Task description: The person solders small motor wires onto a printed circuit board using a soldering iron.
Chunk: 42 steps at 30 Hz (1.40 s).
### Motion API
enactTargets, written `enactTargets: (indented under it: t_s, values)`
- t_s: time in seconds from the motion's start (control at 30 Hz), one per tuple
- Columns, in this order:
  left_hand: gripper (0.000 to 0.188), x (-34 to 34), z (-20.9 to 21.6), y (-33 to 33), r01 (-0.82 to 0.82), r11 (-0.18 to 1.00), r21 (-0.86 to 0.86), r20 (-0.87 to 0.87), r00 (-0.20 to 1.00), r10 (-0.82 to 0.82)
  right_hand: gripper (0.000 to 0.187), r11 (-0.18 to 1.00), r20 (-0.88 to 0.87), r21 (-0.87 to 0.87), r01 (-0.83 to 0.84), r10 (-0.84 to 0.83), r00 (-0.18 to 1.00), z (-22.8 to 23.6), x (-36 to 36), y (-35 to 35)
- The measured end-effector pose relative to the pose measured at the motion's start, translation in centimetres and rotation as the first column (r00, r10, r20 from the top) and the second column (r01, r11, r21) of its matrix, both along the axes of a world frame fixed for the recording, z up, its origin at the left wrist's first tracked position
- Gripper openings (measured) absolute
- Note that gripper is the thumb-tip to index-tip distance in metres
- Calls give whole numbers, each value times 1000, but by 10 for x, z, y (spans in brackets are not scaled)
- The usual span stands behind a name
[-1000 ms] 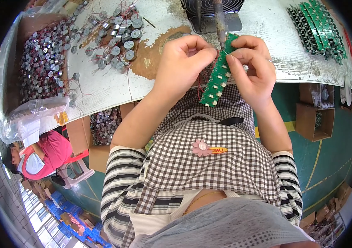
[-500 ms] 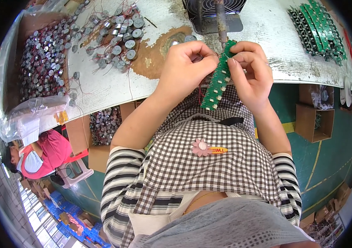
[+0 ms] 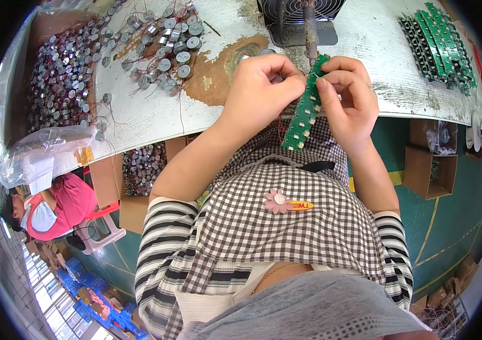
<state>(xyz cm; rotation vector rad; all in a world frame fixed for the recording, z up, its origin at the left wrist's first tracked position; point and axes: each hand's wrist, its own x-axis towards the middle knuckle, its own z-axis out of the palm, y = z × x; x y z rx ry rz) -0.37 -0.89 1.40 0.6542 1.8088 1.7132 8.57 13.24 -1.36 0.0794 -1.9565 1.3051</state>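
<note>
A long green circuit board strip (image 3: 303, 116) with small white parts along it hangs at a slant over the table's front edge. My right hand (image 3: 353, 105) grips its right edge near the top. My left hand (image 3: 263, 85) is closed in a pinch against the strip's upper left side; what it holds is hidden by the fingers. Thin red wires (image 3: 281, 130) hang below that hand beside the strip. Just above the strip's top end, the rod of a soldering iron (image 3: 310, 34) points down, its tip close to the board.
Loose small round metal motors (image 3: 181, 56) with red wires lie at left, beside a lined box (image 3: 17, 107) full of them. Stacked green boards (image 3: 439, 48) sit at far right. A black fan (image 3: 297, 11) stands behind the iron. A person (image 3: 62, 207) sits at lower left.
The view has shifted slightly, so table items appear a little to the right. Both hands keep their hold close to the strip's upper end, with only small finger movement.
</note>
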Motion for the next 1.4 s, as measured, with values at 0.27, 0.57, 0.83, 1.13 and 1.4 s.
enactTargets:
  t_s: [0.27, 0.57, 0.83, 1.13, 1.4]
  values:
    - [9, 1, -2, 2, -51, 999, 9, -49, 998, 51, 9, 1000, 23, -21, -7, 7, 1000, 1, 2, 0]
    - [14, -7, -4, -10, 95, 993, -72, -185, 977, -107, 7, 988, 133, -156, 9, 12, 991, -4, 8, -6]
    - [23, -110, 25, -91, -635, 754, 168, -908, 198, 369, 3, 984, 104, -180, 8, 11, 995, -14, 6, -2]
    - [25, -175, -2, -73, -629, 721, -291, -916, 401, -20, 3, 987, 93, -160, 8, 7, 996, -17, 5, -1]
    - [15, -133, 48, -76, -633, 766, 115, -758, 442, 479, 6, 967, 77, -251, -48, 69, 995, -16, 5, -2]
